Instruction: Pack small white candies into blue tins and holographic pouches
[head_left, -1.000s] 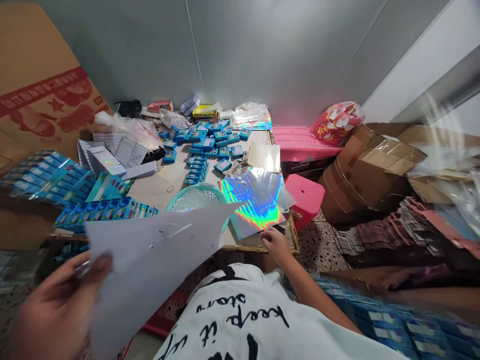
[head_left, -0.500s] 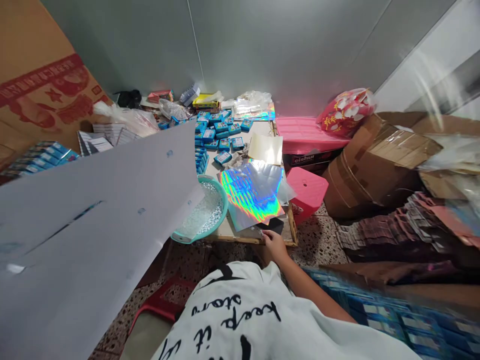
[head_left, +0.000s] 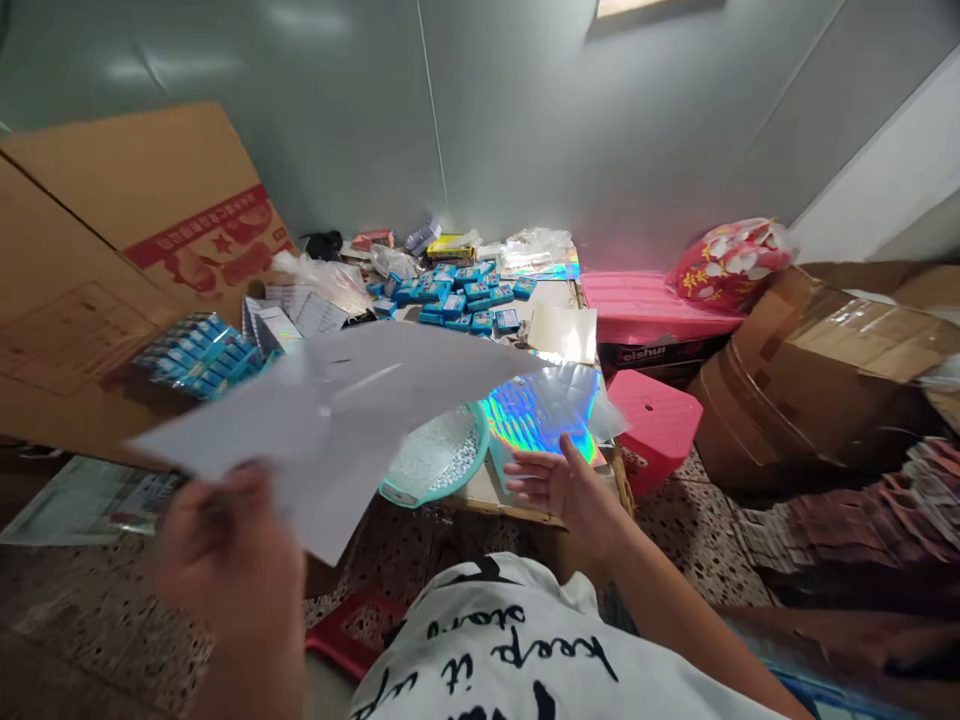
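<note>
My left hand (head_left: 229, 545), blurred by motion, is closed on the near left edge of a large white sheet (head_left: 337, 400). The sheet is held in the air, tilted, and covers part of the table and of a turquoise basin (head_left: 480, 460). Small pale beads (head_left: 442, 455) lie in the basin. My right hand (head_left: 551, 485) has its fingers stretched out with nothing in them. It hovers at the table's front edge, over the near side of a shiny rainbow holographic sheet (head_left: 517, 415).
Several small blue boxes (head_left: 457, 300) lie at the table's back. Left, wrapped blue packs (head_left: 199, 355) sit before a large cardboard box (head_left: 97, 250). To the right are a pink stool (head_left: 656, 420), a red patterned bag (head_left: 731, 265) and a big brown carton (head_left: 757, 390).
The white sheet has swung from the far left toward the middle, and my left hand has come into view on it. My right hand has lifted from the table edge and spread its fingers.
</note>
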